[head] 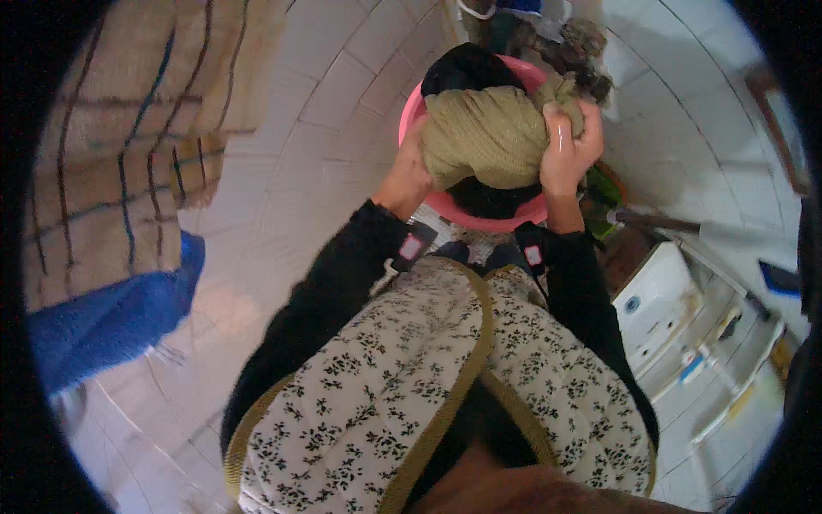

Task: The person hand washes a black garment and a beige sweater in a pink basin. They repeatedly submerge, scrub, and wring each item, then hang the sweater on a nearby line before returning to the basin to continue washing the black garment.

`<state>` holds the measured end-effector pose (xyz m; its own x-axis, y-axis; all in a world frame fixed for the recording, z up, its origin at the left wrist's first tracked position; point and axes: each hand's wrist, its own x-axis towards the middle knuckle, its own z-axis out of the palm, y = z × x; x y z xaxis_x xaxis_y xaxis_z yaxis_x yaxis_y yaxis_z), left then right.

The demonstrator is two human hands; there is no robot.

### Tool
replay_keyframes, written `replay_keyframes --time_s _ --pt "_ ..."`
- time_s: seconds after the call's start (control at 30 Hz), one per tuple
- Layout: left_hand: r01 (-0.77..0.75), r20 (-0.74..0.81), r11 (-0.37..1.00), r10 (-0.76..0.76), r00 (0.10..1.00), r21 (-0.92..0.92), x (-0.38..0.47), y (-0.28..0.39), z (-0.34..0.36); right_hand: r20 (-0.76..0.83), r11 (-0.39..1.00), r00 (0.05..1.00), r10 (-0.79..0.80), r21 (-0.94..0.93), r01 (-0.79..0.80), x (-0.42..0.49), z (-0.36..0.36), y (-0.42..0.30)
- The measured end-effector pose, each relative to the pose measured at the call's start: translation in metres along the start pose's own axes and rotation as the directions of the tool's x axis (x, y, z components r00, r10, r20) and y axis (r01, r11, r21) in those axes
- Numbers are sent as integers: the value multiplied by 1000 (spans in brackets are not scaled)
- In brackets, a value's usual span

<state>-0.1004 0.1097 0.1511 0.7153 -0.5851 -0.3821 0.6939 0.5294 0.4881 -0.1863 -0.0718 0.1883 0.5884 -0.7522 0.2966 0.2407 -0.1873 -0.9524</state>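
A bunched olive-tan knitted cloth (485, 132) is held between my two hands above a pink plastic basin (488, 223). My left hand (411, 164) grips its left side, with the fingers partly hidden behind the fabric. On the other side my right hand (568, 148) clasps a gathered end of it, thumb on top. Black fabric (472, 67) lies in the basin, showing above and below the cloth. What else the basin contains is hidden.
White tiled walls (308, 122) surround me. A checked cloth (128, 141) and a blue cloth (128, 321) hang at left. At right are a white sink (661, 302) with pipes and a dark-handled pole (661, 221). Dark mop-like strands (578, 45) sit behind the basin.
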Motion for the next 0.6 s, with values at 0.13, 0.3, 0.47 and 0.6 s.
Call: replay_keyframes --time_s 0.13,0.3,0.47,0.6 --pt "63 -93 988 -50 994 142 7 5 12 124 858 854 -505 -31 512 5 3 -29" --pt "372 -310 904 -299 902 210 2 18 39 389 607 543 -744 54 793 3 2 -44" --pt "77 66 632 -200 978 771 15 28 17 624 452 280 -729 132 882 -7 -2 -55" --pt "18 154 540 -272 950 841 40 31 -1 719 465 152 -678 259 846 -22 0 -58"
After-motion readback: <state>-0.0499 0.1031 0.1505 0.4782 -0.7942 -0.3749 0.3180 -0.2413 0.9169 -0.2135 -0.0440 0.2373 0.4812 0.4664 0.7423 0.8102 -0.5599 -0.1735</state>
